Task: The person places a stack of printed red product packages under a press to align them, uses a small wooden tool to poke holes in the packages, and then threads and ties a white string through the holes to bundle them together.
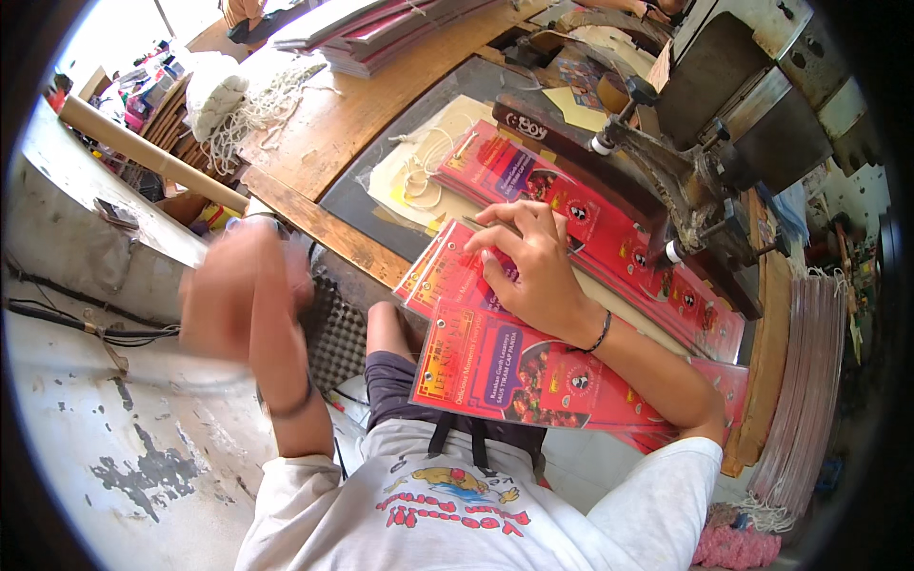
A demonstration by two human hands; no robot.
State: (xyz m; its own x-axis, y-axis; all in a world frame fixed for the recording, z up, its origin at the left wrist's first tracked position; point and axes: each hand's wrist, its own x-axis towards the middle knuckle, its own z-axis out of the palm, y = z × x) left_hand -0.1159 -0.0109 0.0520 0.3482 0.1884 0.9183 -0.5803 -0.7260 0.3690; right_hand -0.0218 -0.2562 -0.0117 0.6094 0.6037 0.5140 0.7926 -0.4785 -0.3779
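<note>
Over a pile of long red printed cards [457, 276] my right hand [533, 257] hovers or rests lightly, its fingers bent and apart; I see nothing between them. Another red card [533, 366] lies nearest me, a small eyelet hole near its top corner, partly under my right forearm and extending over my lap. My left hand [248, 290], smeared by motion, is off to the left, away from the table; whether it holds anything is hidden by the blur. Beyond the pile, more red cards [590, 214] lie in a row beneath a dark metal bar. A loose white cord [424, 176] lies beside them.
A metal press-like machine [666, 171] stands at the right of the wooden table [314, 214]. White strings [243, 119] hang at the far left edge. Stacked boards [371, 38] sit at the back. A tall bundle of stringed cards [795, 381] stands at right.
</note>
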